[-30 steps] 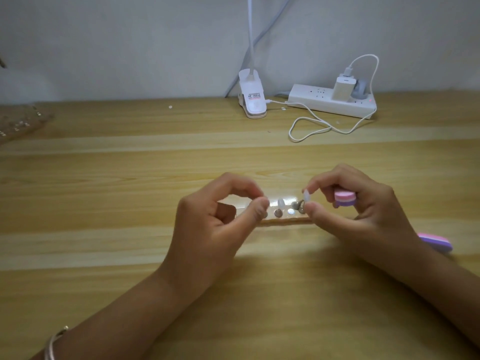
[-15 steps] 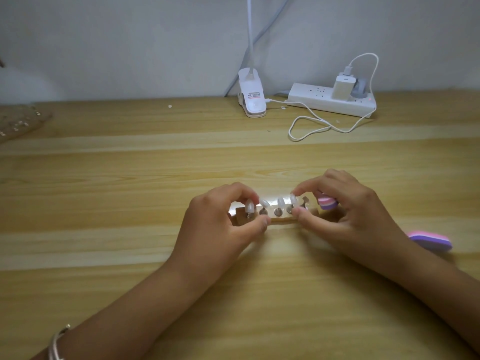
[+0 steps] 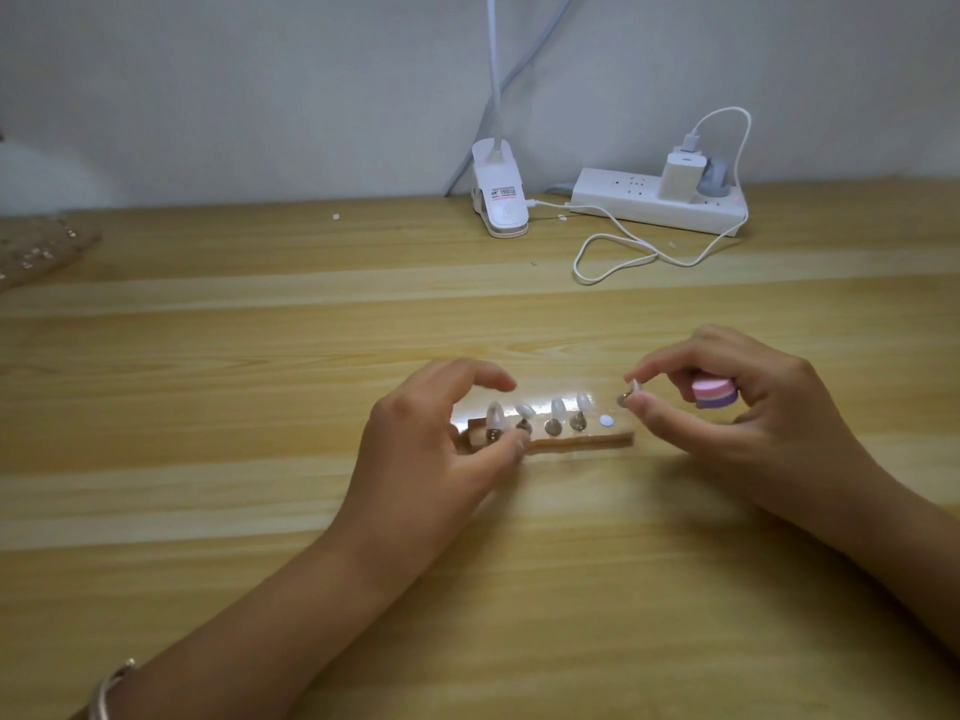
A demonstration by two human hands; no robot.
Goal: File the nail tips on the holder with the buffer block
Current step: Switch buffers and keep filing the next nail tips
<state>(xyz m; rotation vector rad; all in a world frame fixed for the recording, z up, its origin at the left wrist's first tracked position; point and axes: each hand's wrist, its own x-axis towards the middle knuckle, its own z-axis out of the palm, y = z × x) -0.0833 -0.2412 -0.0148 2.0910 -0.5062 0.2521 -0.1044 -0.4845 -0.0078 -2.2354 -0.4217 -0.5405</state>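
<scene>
A clear holder strip (image 3: 613, 438) lies on the wooden table with several pale nail tips (image 3: 557, 407) standing on metal pegs. A white dot (image 3: 605, 420) marks a bare spot near its right end. My left hand (image 3: 431, 449) is at the holder's left end; its thumb touches the front edge and the index finger arches above the tips. My right hand (image 3: 737, 407) pinches one nail tip on its peg (image 3: 629, 392) between thumb and index finger, just above and right of the holder. A pink and purple buffer block (image 3: 714, 392) is tucked among the other fingers of that hand.
A white clip lamp (image 3: 500, 200) stands at the back of the table. A white power strip (image 3: 654, 205) with a charger and a looped cable (image 3: 613, 257) lies to its right. A brown mat (image 3: 36, 252) sits at the far left edge.
My right hand has lifted the rightmost nail tip off the holder and moved it up and right. My left index finger has risen off the tips.
</scene>
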